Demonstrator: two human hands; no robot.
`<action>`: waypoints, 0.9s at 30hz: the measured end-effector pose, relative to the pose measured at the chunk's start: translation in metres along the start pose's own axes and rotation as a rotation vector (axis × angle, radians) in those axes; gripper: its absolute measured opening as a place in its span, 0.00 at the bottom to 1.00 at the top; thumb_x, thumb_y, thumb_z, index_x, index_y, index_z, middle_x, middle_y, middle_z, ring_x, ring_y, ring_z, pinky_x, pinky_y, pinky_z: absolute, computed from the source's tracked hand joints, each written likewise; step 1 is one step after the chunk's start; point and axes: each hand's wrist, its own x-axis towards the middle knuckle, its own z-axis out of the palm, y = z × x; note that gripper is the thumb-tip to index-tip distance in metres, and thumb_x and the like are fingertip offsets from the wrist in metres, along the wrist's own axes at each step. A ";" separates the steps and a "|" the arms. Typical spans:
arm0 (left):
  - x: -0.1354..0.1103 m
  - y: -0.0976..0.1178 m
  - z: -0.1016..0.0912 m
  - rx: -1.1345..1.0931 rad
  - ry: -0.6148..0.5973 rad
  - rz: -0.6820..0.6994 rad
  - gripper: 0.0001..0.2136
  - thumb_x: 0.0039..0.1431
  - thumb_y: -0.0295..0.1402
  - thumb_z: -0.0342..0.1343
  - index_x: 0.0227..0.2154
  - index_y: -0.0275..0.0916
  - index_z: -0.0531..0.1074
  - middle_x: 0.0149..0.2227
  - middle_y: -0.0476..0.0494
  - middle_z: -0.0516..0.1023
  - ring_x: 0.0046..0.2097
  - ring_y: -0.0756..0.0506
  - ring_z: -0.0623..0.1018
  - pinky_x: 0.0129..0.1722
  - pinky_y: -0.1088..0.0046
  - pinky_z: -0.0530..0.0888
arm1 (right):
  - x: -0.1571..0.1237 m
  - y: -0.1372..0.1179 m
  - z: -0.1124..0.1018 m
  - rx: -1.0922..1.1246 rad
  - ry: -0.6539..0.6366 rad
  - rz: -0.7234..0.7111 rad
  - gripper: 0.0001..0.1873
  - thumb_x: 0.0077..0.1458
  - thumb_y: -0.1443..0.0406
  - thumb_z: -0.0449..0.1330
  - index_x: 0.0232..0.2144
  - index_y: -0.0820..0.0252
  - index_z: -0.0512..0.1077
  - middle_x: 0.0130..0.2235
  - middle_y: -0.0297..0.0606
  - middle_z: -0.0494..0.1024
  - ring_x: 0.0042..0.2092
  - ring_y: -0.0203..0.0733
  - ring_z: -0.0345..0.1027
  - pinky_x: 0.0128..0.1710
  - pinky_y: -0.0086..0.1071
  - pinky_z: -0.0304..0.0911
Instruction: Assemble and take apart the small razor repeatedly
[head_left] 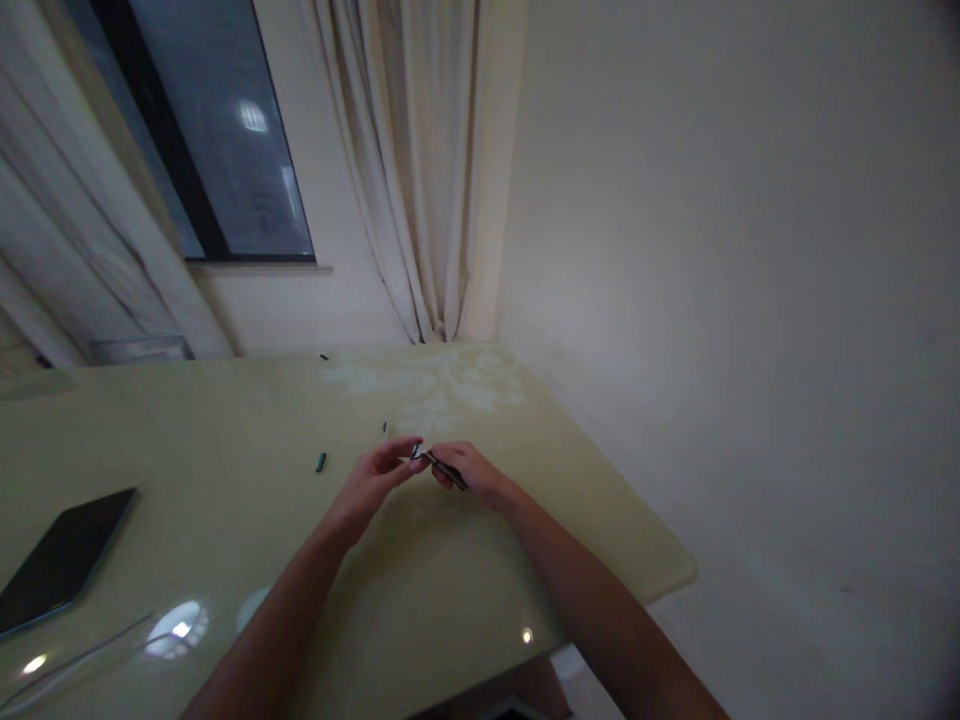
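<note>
My two hands meet over the middle of a glossy pale-yellow table (pixel 225 440). A thin dark stick-like object (pixel 444 468), perhaps a pen, lies in my right hand (pixel 469 472), whose fingers are closed round it. My left hand (pixel 379 478) pinches the object's near tip with fingertips pressed together. A small dark cap-like piece (pixel 320 462) lies on the table to the left of my left hand. Another tiny piece (pixel 385 428) rests just beyond my hands.
A dark tablet (pixel 64 557) lies at the table's left front. A thin cable (pixel 82 655) runs along the front left edge. A window (pixel 210 130) and curtains (pixel 420 170) stand behind the table; a bare wall is on the right.
</note>
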 end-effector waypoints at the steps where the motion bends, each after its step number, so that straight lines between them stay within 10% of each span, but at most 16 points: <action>1: 0.000 -0.001 -0.001 -0.012 -0.005 -0.006 0.28 0.44 0.47 0.74 0.48 0.39 0.81 0.42 0.41 0.84 0.43 0.42 0.80 0.42 0.69 0.73 | 0.000 0.000 0.000 0.015 -0.023 0.006 0.29 0.58 0.41 0.58 0.26 0.61 0.71 0.21 0.31 0.69 0.22 0.32 0.58 0.23 0.29 0.49; 27: 0.013 0.006 0.013 0.205 0.119 0.231 0.26 0.54 0.50 0.65 0.51 0.40 0.78 0.43 0.41 0.81 0.38 0.46 0.77 0.39 0.70 0.73 | 0.011 -0.002 -0.003 0.160 0.118 -0.064 0.32 0.53 0.38 0.61 0.22 0.60 0.69 0.17 0.25 0.58 0.19 0.28 0.45 0.20 0.29 0.38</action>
